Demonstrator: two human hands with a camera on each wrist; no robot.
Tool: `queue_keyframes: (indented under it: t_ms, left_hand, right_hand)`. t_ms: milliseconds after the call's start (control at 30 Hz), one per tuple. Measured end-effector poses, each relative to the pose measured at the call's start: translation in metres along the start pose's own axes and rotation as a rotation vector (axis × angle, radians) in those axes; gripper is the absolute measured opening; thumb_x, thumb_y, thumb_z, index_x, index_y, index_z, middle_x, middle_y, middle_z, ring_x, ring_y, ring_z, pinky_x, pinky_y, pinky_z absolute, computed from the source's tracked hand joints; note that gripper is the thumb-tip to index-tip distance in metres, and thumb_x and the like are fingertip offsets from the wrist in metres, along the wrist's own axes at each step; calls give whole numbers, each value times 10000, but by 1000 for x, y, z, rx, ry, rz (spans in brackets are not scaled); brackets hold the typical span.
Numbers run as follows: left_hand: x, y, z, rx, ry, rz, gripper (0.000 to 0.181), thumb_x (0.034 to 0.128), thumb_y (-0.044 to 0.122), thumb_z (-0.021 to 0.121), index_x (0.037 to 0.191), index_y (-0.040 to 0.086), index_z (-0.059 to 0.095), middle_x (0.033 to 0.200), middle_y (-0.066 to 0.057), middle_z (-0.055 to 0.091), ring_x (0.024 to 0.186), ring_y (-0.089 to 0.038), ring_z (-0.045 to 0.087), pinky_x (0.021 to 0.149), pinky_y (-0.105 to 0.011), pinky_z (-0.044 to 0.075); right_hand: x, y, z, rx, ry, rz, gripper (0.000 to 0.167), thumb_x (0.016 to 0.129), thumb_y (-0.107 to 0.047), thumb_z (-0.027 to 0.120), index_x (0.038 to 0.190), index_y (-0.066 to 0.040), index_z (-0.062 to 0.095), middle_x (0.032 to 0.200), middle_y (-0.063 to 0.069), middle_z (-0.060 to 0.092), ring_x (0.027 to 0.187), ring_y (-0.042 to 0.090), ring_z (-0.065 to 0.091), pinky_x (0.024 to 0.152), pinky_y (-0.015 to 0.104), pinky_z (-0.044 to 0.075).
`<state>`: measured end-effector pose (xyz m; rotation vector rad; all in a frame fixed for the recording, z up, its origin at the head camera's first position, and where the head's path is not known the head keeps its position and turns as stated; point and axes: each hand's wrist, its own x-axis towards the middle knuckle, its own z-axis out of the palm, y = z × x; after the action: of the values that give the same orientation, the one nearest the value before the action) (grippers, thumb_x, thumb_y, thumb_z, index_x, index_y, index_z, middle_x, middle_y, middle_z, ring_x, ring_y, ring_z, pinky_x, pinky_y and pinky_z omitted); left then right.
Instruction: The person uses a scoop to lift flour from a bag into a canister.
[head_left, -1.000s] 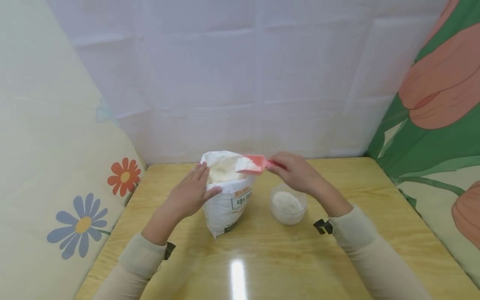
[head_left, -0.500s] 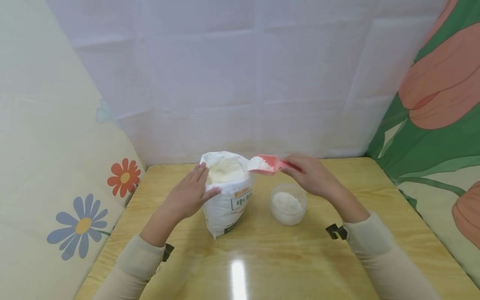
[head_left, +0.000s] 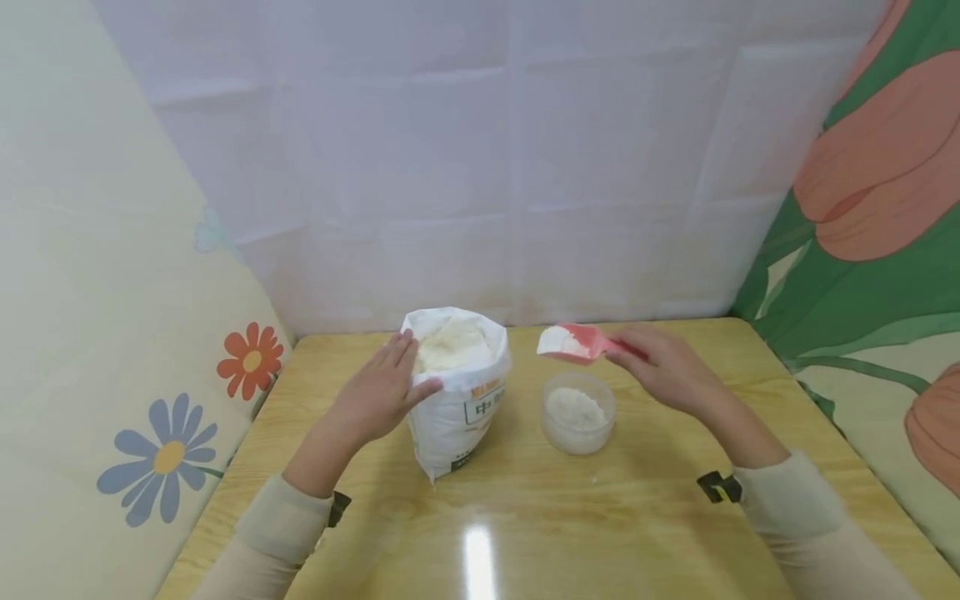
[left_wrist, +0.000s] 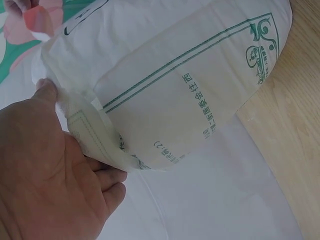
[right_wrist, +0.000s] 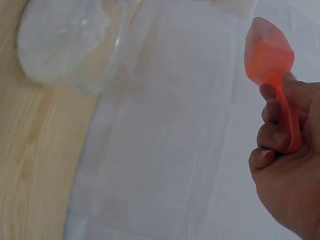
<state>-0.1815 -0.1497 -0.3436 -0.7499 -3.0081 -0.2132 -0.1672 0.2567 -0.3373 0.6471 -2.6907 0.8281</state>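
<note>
A white flour bag [head_left: 459, 417] with printed lettering stands upright, its top spread wide on pale flour [head_left: 453, 343]. My left hand [head_left: 378, 387] rests against the bag's left rim, fingers nearly straight and thumb extended across the front. In the left wrist view, thumb and fingers touch the bag's folded edge. My right hand [head_left: 667, 367] grips the handle of a pink scoop [head_left: 587, 343], which bears a heap of white flour [head_left: 558, 340]. The scoop is held in the air above and behind a clear round bowl [head_left: 577, 442] partly filled with flour [head_left: 574, 408].
The bag and bowl stand apart on a glossy wooden table [head_left: 600, 533]. A pale cloth [head_left: 420, 167] hangs behind the table's far edge. Flower-patterned cloths [head_left: 885, 292] flank both sides. A black strap piece [head_left: 720, 487] sits by the right cuff.
My right hand has carried the loaded scoop rightward, from over the bag's right rim to above the bowl's far side. My left hand and the bag stay in place.
</note>
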Motion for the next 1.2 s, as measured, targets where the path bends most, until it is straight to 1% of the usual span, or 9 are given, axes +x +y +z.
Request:
queue_keyframes:
  t_ms: [200,367,533,600,633,733,833,1067,1200]
  left_hand:
    - [0,-2,0,-8,10,10,870,1049,578,398,1549,-116,236,1651,-266,152,1542,-398,130,1250,-513,171]
    - [1,-3,1,-2,12,13,883,1043,595,391,1555,-106,231,1655,-258,146,1543,-393,135,1249,-509,180]
    - [1,-4,3,-3,5,13,882,1046,604,367,1561,-97,222,1658,-251,139,1546,-384,124,1251,-504,174]
    - [0,-4,3,-3,11,15,880,1047,597,378,1556,-104,228,1654,-259,148,1544,-389,130,1250,-508,177]
    - [0,-4,3,-3,14,16,882,1045,596,384,1555,-106,230,1653,-260,152,1543,-391,132,1249,-510,180]
    - [0,-3,3,1,22,18,884,1042,591,402,1549,-115,239,1648,-268,164,1540,-399,142,1246,-518,188]
    - [-1,-2,2,2,20,15,885,1040,592,407,1550,-112,240,1649,-265,166,1541,-397,140,1246,-518,191]
    - [0,-2,2,2,18,10,880,1042,588,405,1552,-109,236,1649,-263,163,1542,-393,136,1248,-513,186]
    - [0,-3,1,2,18,9,881,1042,585,409,1552,-111,232,1648,-268,160,1541,-396,136,1249,-512,179]
  right_hand:
    - [-8,11,3,-22,18,6,195,1008,-166,641,1105,-23,730,1046,132,736,960,315,674,825,534,551]
    - [-13,18,5,-23,43,-9,197,1013,-166,634,1108,-22,730,1063,136,732,968,316,682,825,533,555]
    - [-19,24,8,-44,64,-51,148,984,-124,669,1073,-30,741,977,73,731,867,223,668,752,462,563]
    - [-22,28,10,-44,57,-46,148,982,-125,673,1077,-35,743,950,48,725,834,191,651,724,433,560]
    - [-23,30,10,-40,50,-37,156,984,-131,672,1085,-35,743,958,50,727,843,195,655,730,435,564]
    - [-27,34,10,-32,27,-7,180,990,-144,668,1114,-32,737,1002,73,733,886,231,671,763,463,574]
    - [-31,37,11,-32,18,10,176,979,-132,681,1110,-29,736,1036,96,740,927,264,682,795,497,576]
    - [-35,41,13,-45,-20,42,169,968,-135,695,1094,-32,740,958,44,729,838,191,637,744,434,570]
    - [-36,43,13,-55,-36,47,184,971,-137,690,1105,-20,738,950,43,723,832,187,629,751,441,569]
